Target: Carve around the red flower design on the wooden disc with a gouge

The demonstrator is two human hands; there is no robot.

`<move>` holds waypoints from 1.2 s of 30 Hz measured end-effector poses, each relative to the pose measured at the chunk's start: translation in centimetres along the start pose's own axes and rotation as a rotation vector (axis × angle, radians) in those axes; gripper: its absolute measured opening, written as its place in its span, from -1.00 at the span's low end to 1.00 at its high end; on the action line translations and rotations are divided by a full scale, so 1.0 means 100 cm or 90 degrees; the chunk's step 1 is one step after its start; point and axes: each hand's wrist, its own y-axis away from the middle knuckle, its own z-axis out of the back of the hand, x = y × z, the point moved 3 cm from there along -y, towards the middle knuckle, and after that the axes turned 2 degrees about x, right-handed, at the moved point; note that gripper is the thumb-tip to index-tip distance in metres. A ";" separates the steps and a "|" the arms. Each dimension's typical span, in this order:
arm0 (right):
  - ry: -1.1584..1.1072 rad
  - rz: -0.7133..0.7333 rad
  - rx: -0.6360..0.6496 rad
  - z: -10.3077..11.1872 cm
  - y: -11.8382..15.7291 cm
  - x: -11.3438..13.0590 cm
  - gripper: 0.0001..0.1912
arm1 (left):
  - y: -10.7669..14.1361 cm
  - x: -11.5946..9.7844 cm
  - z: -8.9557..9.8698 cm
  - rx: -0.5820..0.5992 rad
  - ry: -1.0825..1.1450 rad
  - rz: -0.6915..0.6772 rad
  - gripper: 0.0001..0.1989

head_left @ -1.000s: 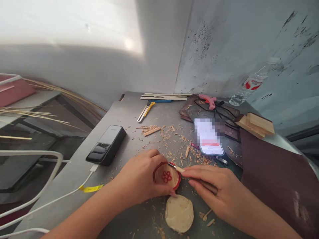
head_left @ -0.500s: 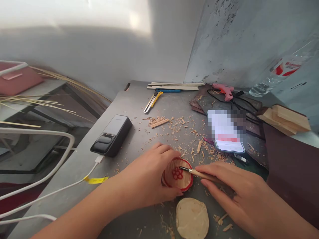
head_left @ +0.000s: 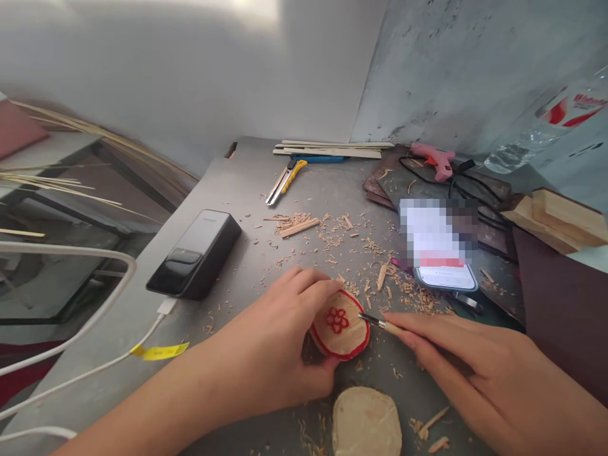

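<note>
The person's left hand (head_left: 285, 329) is closed around the left side of a round, pale disc with a red rim and a red flower outline on its face (head_left: 350, 335), the thumb at the near edge and the fingers at the far edge. The disc thus lies directly to the right of the left hand's palm, between the two hands. The right hand (head_left: 475, 361) pinches a slim carving tool with a pale wooden handle and dark metal tip (head_left: 374, 321); the tip reaches leftward from the fingers over the disc's right part, though whether it touches the surface cannot be told. A plain, pale, roughly round disc (head_left: 367, 423) lies on the grey metal counter (head_left: 251, 247), nearer the person than the left hand's thumb. Beyond the left hand are scattered light-brown wood shavings (head_left: 300, 228); beyond the right hand lies a lit smartphone (head_left: 446, 277).
</note>
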 end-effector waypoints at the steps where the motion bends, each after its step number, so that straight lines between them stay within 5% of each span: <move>1: -0.005 -0.004 0.005 0.001 0.000 0.000 -0.63 | 0.002 -0.001 0.000 0.001 -0.006 -0.019 -0.29; 8: -0.049 -0.002 0.004 0.003 0.004 0.003 -0.67 | 0.003 0.003 -0.003 0.017 0.013 -0.001 -0.29; 18: 0.130 0.029 -0.024 -0.013 0.021 0.014 -0.60 | -0.004 0.000 -0.007 0.005 0.008 0.007 -0.36; 25: 0.079 -0.015 -0.037 -0.017 0.013 0.023 -0.59 | -0.006 -0.001 -0.007 0.008 0.032 0.015 -0.47; 36: 0.219 0.129 -0.066 -0.024 0.022 0.025 -0.58 | -0.008 -0.001 -0.014 -0.023 0.065 0.134 -0.51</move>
